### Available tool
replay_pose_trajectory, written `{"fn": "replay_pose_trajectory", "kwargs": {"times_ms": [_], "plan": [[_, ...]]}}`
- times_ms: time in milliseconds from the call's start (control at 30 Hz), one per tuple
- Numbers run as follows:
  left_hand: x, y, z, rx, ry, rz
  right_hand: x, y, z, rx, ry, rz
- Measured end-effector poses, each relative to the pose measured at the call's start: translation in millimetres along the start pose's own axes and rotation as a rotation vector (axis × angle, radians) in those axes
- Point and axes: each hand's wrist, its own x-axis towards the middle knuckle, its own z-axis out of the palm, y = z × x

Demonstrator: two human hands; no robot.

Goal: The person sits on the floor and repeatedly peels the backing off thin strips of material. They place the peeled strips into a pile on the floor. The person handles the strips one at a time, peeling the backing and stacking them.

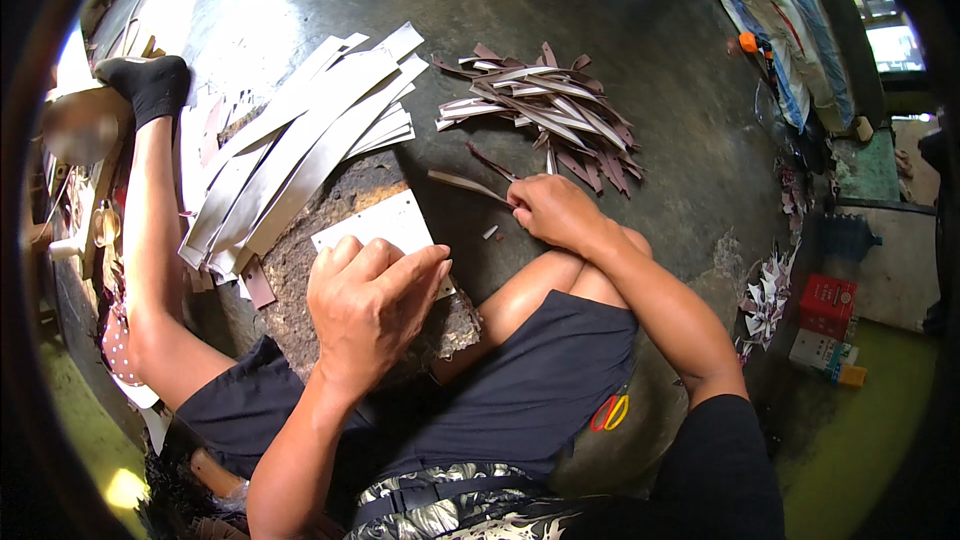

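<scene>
My left hand (368,298) is closed, its fingers curled, over a white board (385,223) with small dark holes. What those fingers hold, if anything, is hidden. The board lies on a rough, worn block (345,190) between my legs. My right hand (560,210), near my knee, pinches the end of a thin brown strip (462,183) that points left. A darker, narrow strip (490,160) also runs up to its fingertips; whether it is gripped I cannot tell. Just beyond this hand lies a loose pile of brown and white cut strips (550,105).
Long white strips (310,135) are stacked across the block's far side. Red-and-yellow-handled scissors (610,412) lie beside my right thigh. On the far right are a red box (827,305), white-and-blue sacks (790,30) and a scrap heap (768,300). My left leg stretches forward at left.
</scene>
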Motion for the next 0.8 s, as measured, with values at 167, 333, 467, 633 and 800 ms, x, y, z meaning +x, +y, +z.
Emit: {"fn": "replay_pose_trajectory", "kwargs": {"times_ms": [167,333,467,633,800], "plan": [[-3,-2,1,-0.005,0.017,0.001,-11,-26,-29,0.172,0.274,0.061],[1,-1,0,-0.058,0.015,-0.023,-33,-74,-52,-0.156,0.847,-0.432],[5,-1,-18,-0.288,-0.079,-0.201,-58,-117,-42,-0.120,0.856,-0.528],[-3,1,-55,-1.319,-0.496,-0.600,-61,-152,-18,-0.007,0.907,-0.599],[-34,14,-94,-0.961,-0.493,-0.445,-59,-192,1,0.093,0.833,-0.672]]}}
